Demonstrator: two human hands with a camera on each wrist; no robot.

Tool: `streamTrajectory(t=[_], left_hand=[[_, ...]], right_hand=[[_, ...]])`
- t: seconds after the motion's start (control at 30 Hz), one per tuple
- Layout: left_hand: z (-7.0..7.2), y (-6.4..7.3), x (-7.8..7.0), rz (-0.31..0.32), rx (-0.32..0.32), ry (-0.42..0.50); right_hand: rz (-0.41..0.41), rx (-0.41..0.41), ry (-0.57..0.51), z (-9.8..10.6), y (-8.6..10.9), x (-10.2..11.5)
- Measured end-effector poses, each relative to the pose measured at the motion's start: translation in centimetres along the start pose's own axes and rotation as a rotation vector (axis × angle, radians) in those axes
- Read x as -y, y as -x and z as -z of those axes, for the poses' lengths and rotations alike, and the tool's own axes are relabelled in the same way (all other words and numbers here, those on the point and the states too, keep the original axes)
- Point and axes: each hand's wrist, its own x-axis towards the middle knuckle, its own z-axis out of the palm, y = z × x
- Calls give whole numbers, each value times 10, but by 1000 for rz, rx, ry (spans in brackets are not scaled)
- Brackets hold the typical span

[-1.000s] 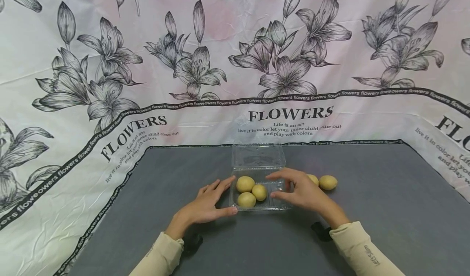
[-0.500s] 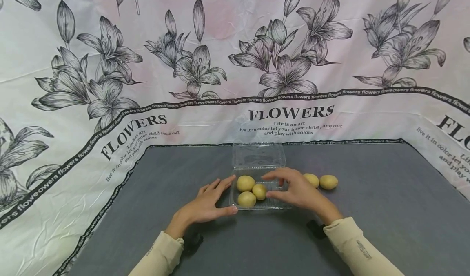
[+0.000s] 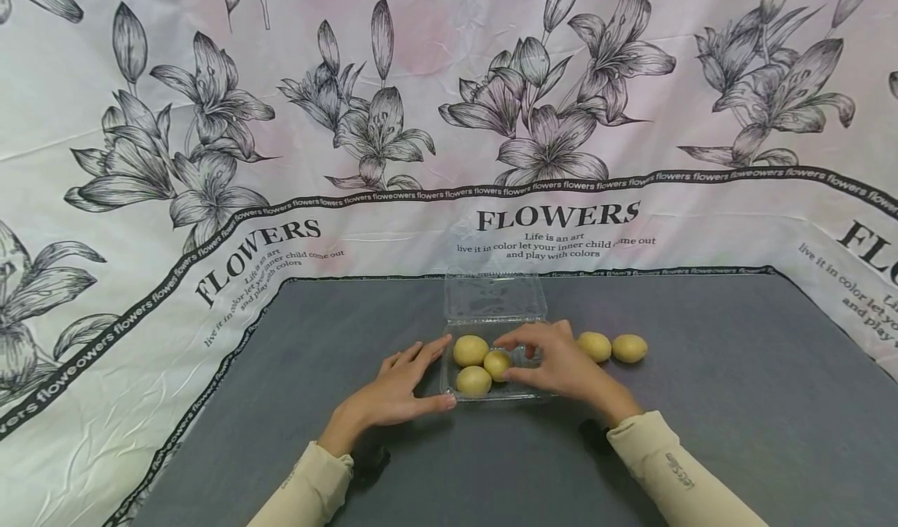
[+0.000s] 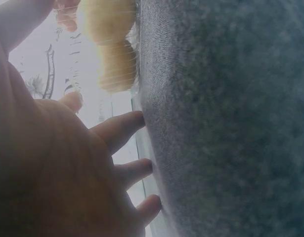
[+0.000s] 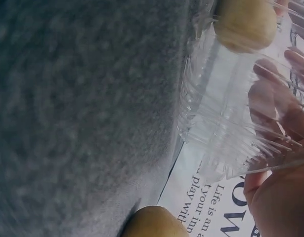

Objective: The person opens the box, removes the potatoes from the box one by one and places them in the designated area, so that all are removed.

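A clear plastic box (image 3: 533,391) stands on the grey table with its lid (image 3: 494,297) folded back. Inside sit three lemons: a rear one (image 3: 470,351), a front one (image 3: 473,381) and a smaller one (image 3: 496,366) to their right. My left hand (image 3: 396,390) rests spread against the box's left side, thumb at the front corner. My right hand (image 3: 550,362) reaches over the right side, thumb and index curved apart, their tips right at the small lemon. In the right wrist view, the right fingers (image 5: 268,98) show through the clear wall, just short of a lemon (image 5: 245,24).
Two more lemons lie on the table to the right, one (image 3: 595,347) close behind my right hand and another (image 3: 629,348) beside it. A flower-printed cloth (image 3: 393,235) hangs at the table's back edge and left side.
My right hand has moved left over the box, from its right side up to the small lemon. The left hand, the box and the lemons keep their places.
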Motion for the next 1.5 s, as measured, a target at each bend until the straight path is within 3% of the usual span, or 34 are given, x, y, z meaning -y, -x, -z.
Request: streamTrajectory(t=[0.37,0.73,1.5], left_hand=[[0,0,1,-6,1,3],[0,0,1,-11,-2,2],[0,0,-1,-8,-9,21]], right_hand=[[-61,-8,91,-5,0,0],[-152,34,58,-6,-1,1],[-236,110,111,-6,-8,4]])
